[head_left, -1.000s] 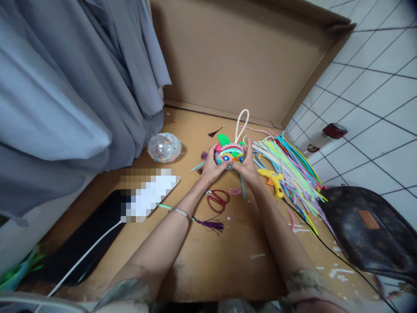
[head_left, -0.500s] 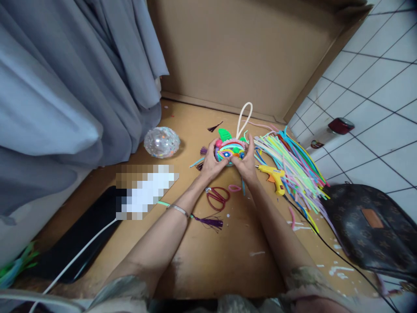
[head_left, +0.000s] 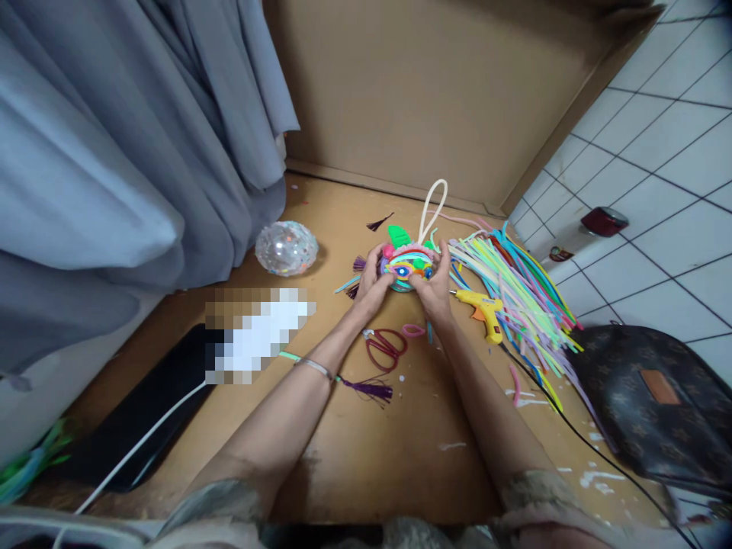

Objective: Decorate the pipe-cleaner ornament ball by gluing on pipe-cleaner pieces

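Note:
Between my two hands is a colourful round handmade ornament (head_left: 407, 259) with an eye design, green leaf-like ears and a pale loop handle (head_left: 433, 210) standing up from its top. My left hand (head_left: 373, 288) grips its left side, thumb on the front. My right hand (head_left: 433, 288) wraps the right side, its thumb also on the front near the middle. The fingers behind the ornament are partly hidden. Just right of my right hand lies a yellow hot glue gun (head_left: 483, 309). Red-handled scissors (head_left: 386, 349) rest on the table below the ornament.
A clear ball with coloured specks (head_left: 287, 248) sits at the left. Many coloured pipe cleaners (head_left: 515, 290) are heaped at the right, beside a dark patterned bag (head_left: 657, 396). A purple tassel (head_left: 370, 390) lies near my left wrist. The glue gun's black cord (head_left: 577, 435) runs toward the lower right.
The whole view has shifted slightly. Both hands keep hold of the ornament, and its position on the table looks nearly the same.

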The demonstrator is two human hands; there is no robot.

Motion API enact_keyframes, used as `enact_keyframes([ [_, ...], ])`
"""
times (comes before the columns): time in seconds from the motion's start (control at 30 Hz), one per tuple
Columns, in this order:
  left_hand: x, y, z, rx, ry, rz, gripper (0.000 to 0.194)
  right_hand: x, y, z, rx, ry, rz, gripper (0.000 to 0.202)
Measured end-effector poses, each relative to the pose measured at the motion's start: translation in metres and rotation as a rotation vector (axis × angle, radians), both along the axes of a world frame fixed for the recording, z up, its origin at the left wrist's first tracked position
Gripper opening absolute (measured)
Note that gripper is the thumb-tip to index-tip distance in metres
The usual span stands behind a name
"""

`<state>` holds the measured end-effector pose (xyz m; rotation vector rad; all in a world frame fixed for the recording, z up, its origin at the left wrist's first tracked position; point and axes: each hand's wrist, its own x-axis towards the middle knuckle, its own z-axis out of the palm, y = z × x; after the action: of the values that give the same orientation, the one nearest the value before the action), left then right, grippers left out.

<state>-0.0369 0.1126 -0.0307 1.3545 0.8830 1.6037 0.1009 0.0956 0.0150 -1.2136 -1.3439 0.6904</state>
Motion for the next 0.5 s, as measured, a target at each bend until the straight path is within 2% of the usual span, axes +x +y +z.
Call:
enact_keyframes([
  [0.17,-0.002,0.007,-0.001,-0.049,-0.081,-0.031,0.056,0.002,0.001,-0.004,0.012,0.041,0.024,0.103],
  [0.5,-0.002,0.002,0.003,-0.033,-0.066,-0.024,0.054,-0.002,0.000,-0.012,0.080,0.048,0.027,0.105],
])
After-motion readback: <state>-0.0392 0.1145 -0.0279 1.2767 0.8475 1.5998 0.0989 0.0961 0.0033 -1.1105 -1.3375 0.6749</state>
